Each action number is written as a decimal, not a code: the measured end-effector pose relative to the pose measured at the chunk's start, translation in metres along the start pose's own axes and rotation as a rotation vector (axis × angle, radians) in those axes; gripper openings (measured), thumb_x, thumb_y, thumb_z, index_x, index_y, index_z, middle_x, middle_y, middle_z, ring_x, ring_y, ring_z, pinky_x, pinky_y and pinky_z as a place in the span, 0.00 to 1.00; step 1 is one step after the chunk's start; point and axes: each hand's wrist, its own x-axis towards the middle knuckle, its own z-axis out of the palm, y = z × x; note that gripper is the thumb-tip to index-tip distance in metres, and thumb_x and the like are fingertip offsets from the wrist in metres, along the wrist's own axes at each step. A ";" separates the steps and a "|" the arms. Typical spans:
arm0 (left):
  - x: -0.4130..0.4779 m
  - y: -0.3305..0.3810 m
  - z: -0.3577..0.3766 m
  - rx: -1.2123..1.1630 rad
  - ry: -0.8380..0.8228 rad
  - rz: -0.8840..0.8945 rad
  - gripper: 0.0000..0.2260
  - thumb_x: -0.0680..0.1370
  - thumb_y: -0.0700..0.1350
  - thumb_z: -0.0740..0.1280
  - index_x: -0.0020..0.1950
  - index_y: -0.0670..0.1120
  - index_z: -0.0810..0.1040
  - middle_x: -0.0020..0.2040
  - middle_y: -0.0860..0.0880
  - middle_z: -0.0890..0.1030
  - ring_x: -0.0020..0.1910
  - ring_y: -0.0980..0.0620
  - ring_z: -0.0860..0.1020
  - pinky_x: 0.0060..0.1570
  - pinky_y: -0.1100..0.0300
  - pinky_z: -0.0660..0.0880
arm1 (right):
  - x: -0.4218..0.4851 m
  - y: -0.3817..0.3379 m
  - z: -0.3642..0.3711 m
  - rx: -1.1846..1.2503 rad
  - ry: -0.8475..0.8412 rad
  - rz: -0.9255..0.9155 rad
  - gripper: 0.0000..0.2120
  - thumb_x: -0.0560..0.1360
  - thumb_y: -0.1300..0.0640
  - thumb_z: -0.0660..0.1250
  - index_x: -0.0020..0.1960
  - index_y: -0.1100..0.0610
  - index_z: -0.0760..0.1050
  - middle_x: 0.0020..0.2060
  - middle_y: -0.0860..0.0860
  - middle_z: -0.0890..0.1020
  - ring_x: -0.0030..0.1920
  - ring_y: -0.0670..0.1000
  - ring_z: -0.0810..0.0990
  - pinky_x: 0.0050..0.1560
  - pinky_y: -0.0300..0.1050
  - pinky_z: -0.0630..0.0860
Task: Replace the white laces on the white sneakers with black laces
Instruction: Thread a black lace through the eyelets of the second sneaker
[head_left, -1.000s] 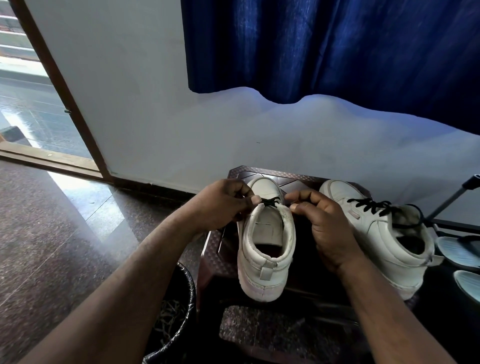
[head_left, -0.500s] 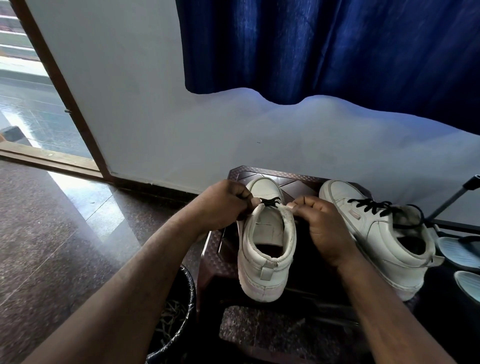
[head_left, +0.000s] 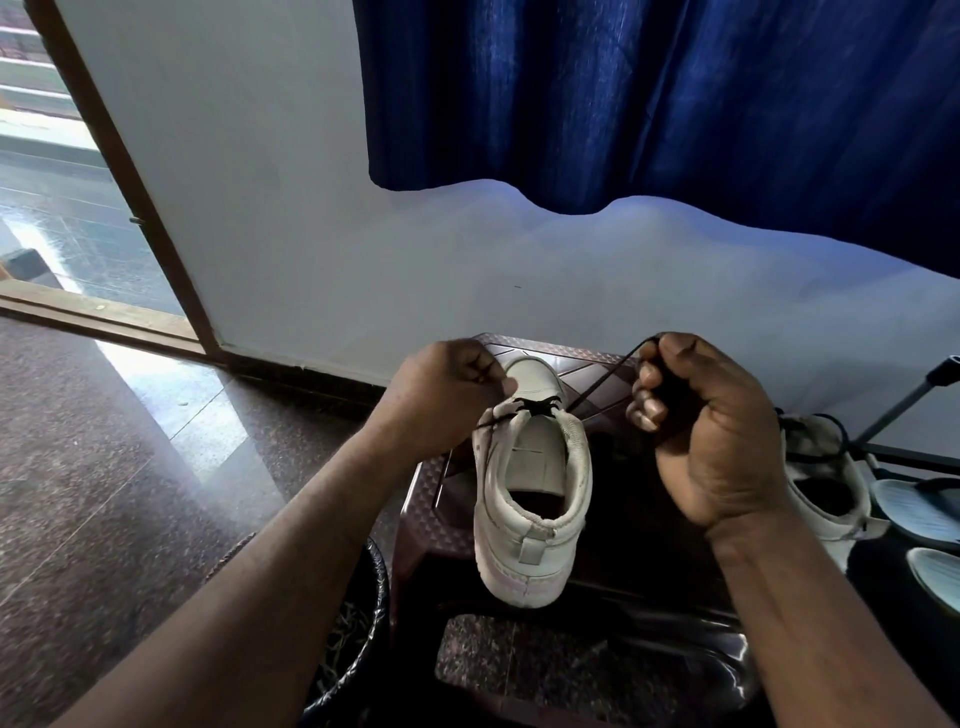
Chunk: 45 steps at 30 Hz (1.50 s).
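The left hand (head_left: 441, 395) and right hand (head_left: 711, 431) are both curled, each pinching an end of the black lace (head_left: 597, 384), held taut over the white sneaker (head_left: 530, 499) on the brown stool (head_left: 431, 499). The black bin (head_left: 363, 623) beside it holds pale scraps I can't identify.

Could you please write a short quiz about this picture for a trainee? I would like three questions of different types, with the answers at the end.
1. True or false: the right hand pulls a white lace.
2. The sneaker in the middle stands on: A) a brown stool; B) the floor; C) a bin.
3. How many sneakers are in view?

Key
1. False: the lace is black.
2. A.
3. Two: the second sneaker is partly hidden behind the right hand.
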 end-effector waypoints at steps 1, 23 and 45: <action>0.000 0.006 0.001 -0.037 0.028 0.051 0.07 0.77 0.49 0.76 0.45 0.47 0.84 0.34 0.54 0.81 0.31 0.58 0.74 0.37 0.61 0.70 | -0.001 -0.004 0.002 -0.014 -0.006 -0.028 0.06 0.76 0.56 0.66 0.44 0.58 0.80 0.33 0.51 0.76 0.29 0.49 0.67 0.33 0.44 0.59; 0.003 0.032 0.024 0.017 -0.215 0.260 0.08 0.79 0.43 0.74 0.46 0.57 0.86 0.41 0.58 0.86 0.44 0.61 0.83 0.50 0.62 0.78 | -0.014 -0.028 0.020 -0.154 -0.025 -0.202 0.09 0.81 0.57 0.66 0.46 0.55 0.84 0.36 0.51 0.80 0.31 0.49 0.68 0.32 0.42 0.63; 0.004 0.035 0.030 -0.050 -0.255 0.180 0.09 0.75 0.43 0.71 0.39 0.57 0.83 0.42 0.53 0.88 0.48 0.51 0.86 0.59 0.45 0.80 | -0.013 -0.034 0.014 -0.166 -0.027 -0.250 0.08 0.81 0.56 0.66 0.50 0.58 0.83 0.37 0.51 0.80 0.32 0.49 0.71 0.32 0.42 0.67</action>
